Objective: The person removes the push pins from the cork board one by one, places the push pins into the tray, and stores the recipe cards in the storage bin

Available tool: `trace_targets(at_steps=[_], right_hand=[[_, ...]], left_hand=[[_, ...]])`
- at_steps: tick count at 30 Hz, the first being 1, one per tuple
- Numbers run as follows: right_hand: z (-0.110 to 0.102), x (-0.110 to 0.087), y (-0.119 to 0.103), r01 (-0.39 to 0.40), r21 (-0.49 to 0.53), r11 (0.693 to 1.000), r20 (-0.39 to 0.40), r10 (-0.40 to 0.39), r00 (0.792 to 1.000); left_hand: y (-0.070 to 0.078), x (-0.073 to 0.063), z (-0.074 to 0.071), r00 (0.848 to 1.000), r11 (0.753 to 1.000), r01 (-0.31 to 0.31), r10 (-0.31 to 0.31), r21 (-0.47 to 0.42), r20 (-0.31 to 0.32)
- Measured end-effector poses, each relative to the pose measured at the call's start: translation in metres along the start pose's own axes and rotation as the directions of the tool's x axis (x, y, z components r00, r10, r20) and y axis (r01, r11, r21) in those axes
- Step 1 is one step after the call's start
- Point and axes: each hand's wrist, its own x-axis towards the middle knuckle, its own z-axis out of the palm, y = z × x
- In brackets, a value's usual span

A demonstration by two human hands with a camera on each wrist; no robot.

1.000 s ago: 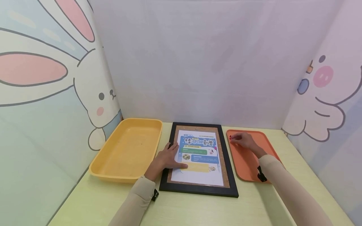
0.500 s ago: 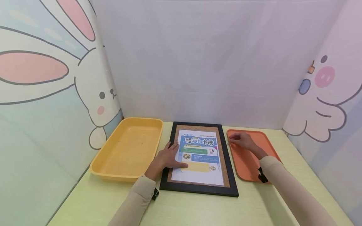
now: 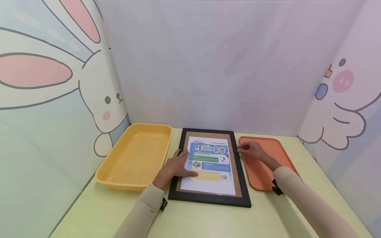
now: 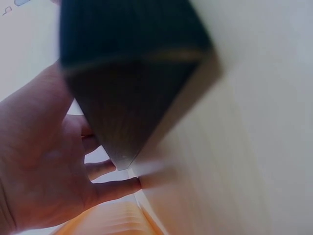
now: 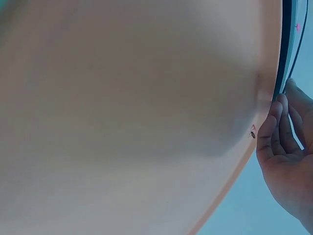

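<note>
A black-framed cork board (image 3: 208,202) lies on the table with a printed sheet (image 3: 208,188) on it. My left hand (image 3: 176,166) rests spread over the board's left side, its thumb on the sheet; the left wrist view shows fingers beside the dark frame. A pink push pin (image 3: 227,155) sticks at the sheet's right edge. My right hand (image 3: 253,151) is at the frame's right edge, over the orange tray (image 3: 257,180). Its thumb and fingertips pinch a push pin, mostly hidden by them. Small red and black specks (image 5: 253,131) show in the tray in the right wrist view.
A deep yellow tray (image 3: 102,180) stands left of the board, close to the left forearm. A white cloth wall (image 3: 205,66) rises behind the board and trays. Side walls with cartoon animals close in the table on both sides.
My right hand has moved left from the orange tray's upper left corner, where red showed at its fingertips, to the board's frame. The left hand has stayed in place.
</note>
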Motion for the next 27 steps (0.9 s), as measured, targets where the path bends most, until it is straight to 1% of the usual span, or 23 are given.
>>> trace_targets(at_steps=[2,8,15,17,27], right_hand=[[0.001,-0.001,-0.003,-0.004,0.011,1.000,0.004,0.004,1.000],[0.002,-0.002,-0.006,0.028,0.014,0.999,0.021,-0.029,0.999],[0.003,-0.005,-0.012,0.089,0.005,0.996,0.044,-0.089,0.995],[0.003,-0.004,-0.013,0.093,0.001,0.996,0.050,-0.093,0.994],[0.012,0.000,-0.016,0.120,-0.013,0.993,0.043,-0.119,0.992]], left_hand=[[-0.001,0.001,0.001,1.000,1.000,0.000,0.000,0.011,0.001],[-0.001,0.000,0.000,1.000,1.000,0.008,-0.008,0.010,-0.001],[0.000,-0.001,-0.001,1.000,1.000,0.011,-0.011,-0.004,-0.001],[0.000,-0.001,-0.001,1.000,1.000,0.010,-0.010,-0.007,-0.004],[0.000,0.001,0.001,1.000,1.000,0.011,-0.011,0.005,-0.002]])
